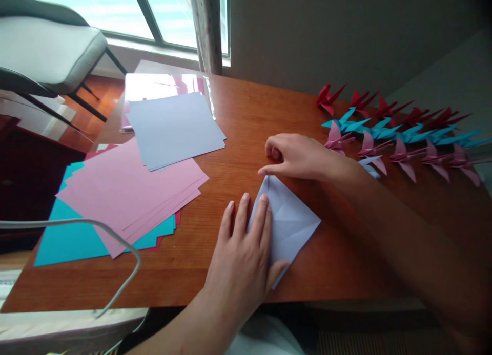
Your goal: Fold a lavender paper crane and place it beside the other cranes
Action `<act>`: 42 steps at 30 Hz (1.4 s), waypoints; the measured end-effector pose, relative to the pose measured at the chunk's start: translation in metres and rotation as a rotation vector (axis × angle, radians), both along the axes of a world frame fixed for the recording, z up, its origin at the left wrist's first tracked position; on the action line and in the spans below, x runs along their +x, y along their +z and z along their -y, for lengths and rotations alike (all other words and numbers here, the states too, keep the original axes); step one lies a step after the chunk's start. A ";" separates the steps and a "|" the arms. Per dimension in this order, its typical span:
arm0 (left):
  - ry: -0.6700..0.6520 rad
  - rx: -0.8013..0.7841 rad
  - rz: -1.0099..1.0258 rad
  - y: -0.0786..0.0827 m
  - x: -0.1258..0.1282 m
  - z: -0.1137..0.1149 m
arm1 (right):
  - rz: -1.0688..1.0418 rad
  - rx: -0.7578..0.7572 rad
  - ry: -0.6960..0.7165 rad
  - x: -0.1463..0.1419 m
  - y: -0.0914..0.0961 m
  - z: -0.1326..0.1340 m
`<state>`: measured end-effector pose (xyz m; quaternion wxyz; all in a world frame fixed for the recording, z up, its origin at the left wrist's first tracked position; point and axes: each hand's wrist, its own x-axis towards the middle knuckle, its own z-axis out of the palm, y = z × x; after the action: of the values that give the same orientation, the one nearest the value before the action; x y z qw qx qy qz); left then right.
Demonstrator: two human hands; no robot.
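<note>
A pale lavender sheet of origami paper (pixel 292 219), folded into a kite-like diamond with crease lines, lies on the wooden table. My left hand (pixel 246 247) rests flat over its left side, fingers stretched out and thumb at the lower right edge. At the paper's top corner, the thumb of my right hand (pixel 295 155) touches or nearly touches the tip. Its other fingers are curled, with a gap between them and the thumb. Beyond my right wrist sits a lavender folded piece (pixel 371 165), partly hidden by the forearm.
Lavender sheets (pixel 172 129) overlap pink sheets (pixel 130 186), with blue sheets (pixel 73 242) beneath. A clear plastic packet (pixel 165 83) lies behind. Rows of red (pixel 326 99), blue (pixel 348 123) and pink paper cranes (pixel 334 137) stand at right. A white cable (pixel 103 224) loops over the table's left side.
</note>
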<state>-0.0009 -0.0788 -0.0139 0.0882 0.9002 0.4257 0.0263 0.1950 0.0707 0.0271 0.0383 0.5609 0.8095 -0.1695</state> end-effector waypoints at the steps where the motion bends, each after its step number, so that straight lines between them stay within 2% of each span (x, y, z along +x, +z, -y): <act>1: 0.000 0.000 0.003 0.000 0.000 0.000 | 0.005 -0.017 0.013 -0.007 0.001 0.007; 4: 0.002 0.000 0.006 0.000 0.000 0.000 | 0.087 -0.038 0.026 -0.022 0.003 0.022; 7: 0.008 0.003 0.001 -0.001 0.000 0.000 | 0.122 -0.034 0.031 -0.028 0.004 0.022; 12: 0.009 0.012 -0.005 -0.003 0.001 0.001 | 0.025 -0.067 0.035 -0.018 -0.003 0.005; 16: 0.010 0.007 -0.009 -0.003 0.001 0.001 | -0.130 -0.134 -0.044 -0.005 -0.008 -0.008; 23: 0.003 0.012 0.002 -0.002 0.000 0.000 | -0.221 -0.180 -0.073 0.009 -0.011 -0.014; 42: 0.001 -0.015 0.001 -0.001 -0.001 0.000 | -0.235 -0.155 -0.063 0.010 -0.017 -0.015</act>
<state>-0.0018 -0.0787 -0.0147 0.0953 0.8992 0.4263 0.0236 0.2054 0.0857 0.0106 -0.0187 0.5576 0.7749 -0.2972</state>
